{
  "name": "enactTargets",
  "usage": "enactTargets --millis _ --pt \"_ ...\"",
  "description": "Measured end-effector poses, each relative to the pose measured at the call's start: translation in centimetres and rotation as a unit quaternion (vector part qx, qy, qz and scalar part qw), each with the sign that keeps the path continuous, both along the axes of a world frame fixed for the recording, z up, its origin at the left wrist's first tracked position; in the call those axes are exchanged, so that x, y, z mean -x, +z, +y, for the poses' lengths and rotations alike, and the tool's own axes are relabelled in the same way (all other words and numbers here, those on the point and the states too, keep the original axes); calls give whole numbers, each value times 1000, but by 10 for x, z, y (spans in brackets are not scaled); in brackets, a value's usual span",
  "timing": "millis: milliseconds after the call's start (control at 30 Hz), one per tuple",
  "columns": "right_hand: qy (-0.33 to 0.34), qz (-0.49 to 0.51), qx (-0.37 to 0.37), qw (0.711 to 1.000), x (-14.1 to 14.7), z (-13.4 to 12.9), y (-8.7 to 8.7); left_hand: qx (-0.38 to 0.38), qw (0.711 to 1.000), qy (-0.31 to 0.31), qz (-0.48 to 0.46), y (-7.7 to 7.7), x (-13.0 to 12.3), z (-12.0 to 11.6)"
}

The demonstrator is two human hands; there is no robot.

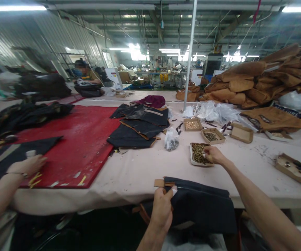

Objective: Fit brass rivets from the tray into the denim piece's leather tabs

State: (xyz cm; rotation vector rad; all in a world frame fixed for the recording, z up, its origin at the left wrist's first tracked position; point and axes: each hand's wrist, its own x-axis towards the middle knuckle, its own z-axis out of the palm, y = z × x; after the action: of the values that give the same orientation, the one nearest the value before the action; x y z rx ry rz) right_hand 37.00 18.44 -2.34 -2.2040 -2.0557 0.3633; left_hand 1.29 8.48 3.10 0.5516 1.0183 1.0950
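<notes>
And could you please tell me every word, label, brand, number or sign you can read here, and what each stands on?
No text can be read with certainty.
Dark blue printed item, right: pale lettering, too blurred.
White cabinets in the background: small marks, too small to read.

Bare forearms, white wrap at left thumb

Tabletop L of brass-bit box, toward red board, = OK lane. Strip btwn box & dark panel, nr side, also passable. Obstacles: plastic bag behind-L of box; copper-bit carton & dark-bit carton close behind, tight; pole further back. R hand at box's R side; R forearm blocks nr-R. Tool tray well R.
</notes>
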Motion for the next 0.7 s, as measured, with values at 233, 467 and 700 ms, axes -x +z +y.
enactTargets --millis 233,467,700 --pt "-28 14 -1 1000 40 13 5 3 999 18 33 -11 -3 -14" --pt "-41 10 -11 999 38 6 7 10 998 15 58 -25 1 -24" --pt "-72 -4 -35 997 23 -2 -3 12 999 -4 47 -24 -7 -20"
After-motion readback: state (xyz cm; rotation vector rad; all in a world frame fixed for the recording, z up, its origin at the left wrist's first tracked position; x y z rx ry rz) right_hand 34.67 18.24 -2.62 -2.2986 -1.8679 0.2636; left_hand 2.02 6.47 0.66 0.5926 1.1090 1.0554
